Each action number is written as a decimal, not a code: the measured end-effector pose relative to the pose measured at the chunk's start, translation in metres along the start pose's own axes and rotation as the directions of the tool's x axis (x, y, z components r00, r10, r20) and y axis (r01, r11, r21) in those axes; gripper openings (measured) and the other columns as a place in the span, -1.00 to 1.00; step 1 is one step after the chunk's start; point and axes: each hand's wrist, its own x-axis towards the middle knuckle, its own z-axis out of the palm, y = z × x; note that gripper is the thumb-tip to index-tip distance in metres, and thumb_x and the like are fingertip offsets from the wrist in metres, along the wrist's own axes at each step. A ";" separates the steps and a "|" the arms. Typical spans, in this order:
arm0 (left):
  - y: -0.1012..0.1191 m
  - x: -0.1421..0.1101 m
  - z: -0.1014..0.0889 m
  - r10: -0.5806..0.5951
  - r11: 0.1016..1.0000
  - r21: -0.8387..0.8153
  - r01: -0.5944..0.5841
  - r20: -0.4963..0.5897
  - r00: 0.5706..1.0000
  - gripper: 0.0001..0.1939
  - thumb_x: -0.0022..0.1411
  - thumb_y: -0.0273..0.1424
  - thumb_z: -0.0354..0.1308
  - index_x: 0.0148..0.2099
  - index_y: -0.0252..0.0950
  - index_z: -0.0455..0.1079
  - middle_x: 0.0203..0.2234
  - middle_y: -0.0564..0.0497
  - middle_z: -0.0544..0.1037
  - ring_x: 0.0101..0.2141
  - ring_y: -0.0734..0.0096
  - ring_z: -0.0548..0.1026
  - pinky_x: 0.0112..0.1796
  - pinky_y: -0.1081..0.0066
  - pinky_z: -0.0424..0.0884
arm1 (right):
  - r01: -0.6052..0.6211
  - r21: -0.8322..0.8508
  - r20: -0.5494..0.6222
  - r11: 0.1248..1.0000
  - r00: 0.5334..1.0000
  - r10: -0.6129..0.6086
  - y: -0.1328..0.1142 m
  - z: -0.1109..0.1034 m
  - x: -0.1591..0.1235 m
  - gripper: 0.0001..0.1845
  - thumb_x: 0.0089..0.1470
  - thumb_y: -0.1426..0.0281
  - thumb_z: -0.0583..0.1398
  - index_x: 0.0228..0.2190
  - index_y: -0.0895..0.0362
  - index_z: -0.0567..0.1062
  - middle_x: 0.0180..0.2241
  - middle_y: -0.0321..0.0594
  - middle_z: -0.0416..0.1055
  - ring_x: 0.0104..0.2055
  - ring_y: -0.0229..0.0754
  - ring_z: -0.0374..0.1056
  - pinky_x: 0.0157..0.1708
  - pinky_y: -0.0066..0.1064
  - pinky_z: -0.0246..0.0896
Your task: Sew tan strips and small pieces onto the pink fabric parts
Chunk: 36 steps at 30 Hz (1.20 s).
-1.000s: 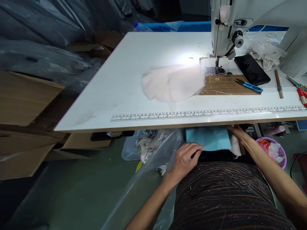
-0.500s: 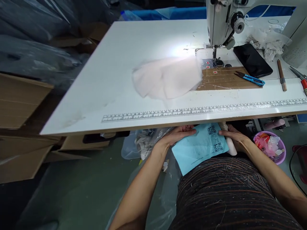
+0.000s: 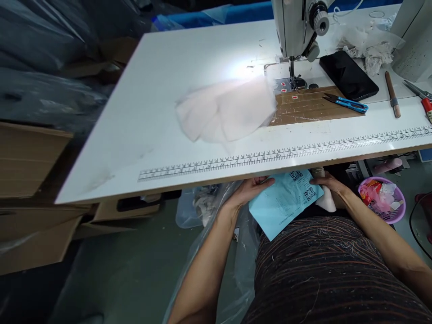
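Below the table's front edge I hold a light blue printed sheet [image 3: 281, 207] with QR codes over my lap. My left hand [image 3: 251, 190] pinches its left upper side, thumb on top. At its right edge my right hand [image 3: 329, 183] grips the sheet, with the fingertips partly hidden. A pale, rolled-looking object [image 3: 326, 200] sits under the right hand; whether the hand holds it too I cannot tell. On the white table [image 3: 124, 130] lies a thin pale pink fabric piece [image 3: 232, 110], beside the sewing machine [image 3: 295, 36].
Thread snips [image 3: 346, 103], a black phone [image 3: 349, 75], a brown pen-like stick [image 3: 392, 95] and red-handled scissors [image 3: 425, 105] lie right of the needle. A purple basket of scraps [image 3: 401, 209] stands on the floor. Cardboard boxes [image 3: 30, 157] are at the left.
The camera view has shifted and tilted slightly. Both hands keep hold of the blue sheet, which is turned a little; the fabric on the table lies as before.
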 end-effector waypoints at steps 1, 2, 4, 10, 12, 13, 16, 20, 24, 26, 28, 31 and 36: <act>0.000 0.000 0.002 -0.009 1.000 0.005 0.008 0.017 1.000 -0.84 -0.15 -0.40 0.43 -0.48 -0.25 0.50 -0.57 0.05 0.50 -0.52 0.39 0.41 -0.49 0.44 0.34 | -0.003 0.020 0.005 1.000 1.000 0.003 0.002 -0.002 0.001 -0.52 -0.35 0.42 0.42 -0.26 0.09 0.51 -0.37 -0.30 0.54 -0.33 -0.11 0.46 -0.28 -0.29 0.36; 0.000 0.001 0.004 -0.023 1.000 0.010 0.022 0.043 0.999 -0.85 -0.13 -0.41 0.42 -0.45 -0.24 0.51 -0.55 0.05 0.52 -0.50 0.39 0.42 -0.46 0.44 0.35 | -0.007 0.040 0.011 0.999 1.000 0.007 0.004 -0.004 0.003 -0.50 -0.35 0.42 0.41 -0.24 0.08 0.51 -0.37 -0.30 0.54 -0.33 -0.10 0.46 -0.29 -0.29 0.36; -0.001 0.001 0.009 -0.041 0.999 0.016 0.040 0.071 0.997 -0.86 -0.09 -0.42 0.40 -0.41 -0.23 0.52 -0.51 0.04 0.53 -0.45 0.37 0.45 -0.40 0.43 0.37 | -0.015 0.076 0.025 0.997 1.000 0.014 0.008 -0.008 0.006 -0.47 -0.36 0.41 0.41 -0.22 0.08 0.51 -0.37 -0.29 0.54 -0.34 -0.08 0.46 -0.32 -0.29 0.36; -0.004 0.002 0.016 -0.017 1.000 -0.012 0.017 -0.001 1.000 -0.86 -0.09 -0.39 0.39 -0.44 -0.27 0.49 -0.53 0.02 0.52 -0.40 0.27 0.46 -0.36 0.38 0.36 | -0.006 0.149 0.030 0.989 1.000 0.002 0.011 -0.020 0.016 -0.58 -0.28 0.30 0.40 -0.28 0.08 0.50 -0.46 -0.29 0.51 -0.46 -0.17 0.40 -0.46 -0.37 0.28; -0.005 0.002 0.017 0.012 0.999 -0.041 -0.015 -0.076 0.997 -0.83 -0.09 -0.36 0.39 -0.45 -0.26 0.46 -0.53 0.04 0.50 -0.36 0.25 0.46 -0.32 0.38 0.37 | 0.010 0.165 0.019 0.986 1.000 -0.013 0.012 -0.022 0.019 -0.62 -0.22 0.19 0.38 -0.32 0.07 0.49 -0.49 -0.32 0.48 -0.51 -0.22 0.35 -0.52 -0.42 0.22; -0.007 0.002 0.018 0.026 0.998 -0.059 -0.034 -0.120 0.992 -0.81 -0.10 -0.34 0.39 -0.45 -0.26 0.44 -0.53 0.04 0.49 -0.33 0.25 0.46 -0.29 0.37 0.37 | 0.016 0.168 0.017 0.986 1.000 -0.019 0.012 -0.022 0.020 -0.62 -0.19 0.14 0.37 -0.32 0.06 0.49 -0.48 -0.31 0.48 -0.50 -0.23 0.34 -0.53 -0.43 0.20; -0.015 -0.004 0.027 0.039 0.989 -0.131 -0.071 -0.239 0.970 -0.73 -0.12 -0.30 0.40 -0.43 -0.25 0.37 -0.49 0.06 0.47 -0.31 0.30 0.44 -0.22 0.38 0.36 | 0.028 0.154 0.009 0.988 1.000 -0.029 0.017 -0.022 0.022 -0.60 -0.13 0.09 0.35 -0.29 0.06 0.51 -0.39 -0.26 0.51 -0.38 -0.19 0.39 -0.45 -0.43 0.24; -0.033 -0.020 0.055 -0.019 0.963 -0.261 -0.070 -0.325 0.946 -0.61 -0.16 -0.23 0.40 -0.39 -0.26 0.28 -0.50 0.11 0.41 -0.41 0.44 0.40 -0.27 0.41 0.35 | 0.004 0.101 -0.025 0.995 1.000 -0.001 0.023 -0.024 0.020 -0.56 -0.10 0.08 0.34 -0.22 0.07 0.52 -0.36 -0.22 0.51 -0.35 -0.13 0.39 -0.36 -0.34 0.28; -0.046 -0.035 0.082 -0.093 0.925 -0.376 -0.058 -0.372 0.924 -0.58 -0.20 -0.28 0.42 -0.41 -0.26 0.23 -0.52 0.15 0.37 -0.47 0.53 0.36 -0.33 0.47 0.33 | -0.010 0.050 -0.046 0.999 0.999 0.012 0.022 -0.028 0.014 -0.52 -0.12 0.01 0.31 -0.24 0.07 0.52 -0.42 -0.23 0.49 -0.42 -0.13 0.37 -0.38 -0.30 0.28; -0.047 -0.039 0.090 -0.130 0.903 -0.426 -0.054 -0.392 0.911 -0.59 -0.22 -0.31 0.41 -0.44 -0.26 0.22 -0.55 0.17 0.35 -0.49 0.55 0.35 -0.36 0.48 0.32 | 0.006 0.008 -0.064 1.000 0.998 -0.006 0.021 -0.029 0.011 -0.55 -0.24 0.15 0.40 -0.26 0.04 0.50 -0.45 -0.30 0.47 -0.45 -0.15 0.35 -0.40 -0.32 0.29; -0.047 -0.041 0.093 -0.163 0.881 -0.471 -0.052 -0.404 0.900 -0.60 -0.27 -0.36 0.42 -0.45 -0.26 0.23 -0.57 0.18 0.36 -0.49 0.53 0.38 -0.36 0.48 0.34 | 0.018 -0.043 -0.082 0.999 0.996 -0.021 0.020 -0.031 0.009 -0.53 -0.37 0.33 0.44 -0.30 0.04 0.49 -0.49 -0.36 0.45 -0.48 -0.17 0.33 -0.44 -0.34 0.27; -0.042 -0.042 0.091 -0.193 0.847 -0.529 -0.055 -0.403 0.895 -0.63 -0.28 -0.38 0.42 -0.40 -0.26 0.33 -0.51 0.12 0.47 -0.37 0.40 0.48 -0.28 0.42 0.40 | 0.026 -0.104 -0.121 0.994 0.992 -0.039 0.017 -0.035 0.008 -0.60 -0.41 0.45 0.42 -0.40 0.07 0.47 -0.56 -0.37 0.40 -0.52 -0.18 0.30 -0.54 -0.37 0.20; -0.035 -0.042 0.087 -0.203 0.796 -0.601 -0.065 -0.366 0.908 -0.57 -0.06 -0.19 0.39 -0.14 -0.22 0.46 -0.13 -0.09 0.58 -0.04 0.21 0.51 -0.09 0.33 0.43 | 0.047 -0.152 -0.183 0.987 0.980 -0.075 0.010 -0.048 0.006 -0.66 -0.46 0.47 0.37 -0.48 0.12 0.45 -0.59 -0.37 0.38 -0.54 -0.22 0.28 -0.57 -0.39 0.17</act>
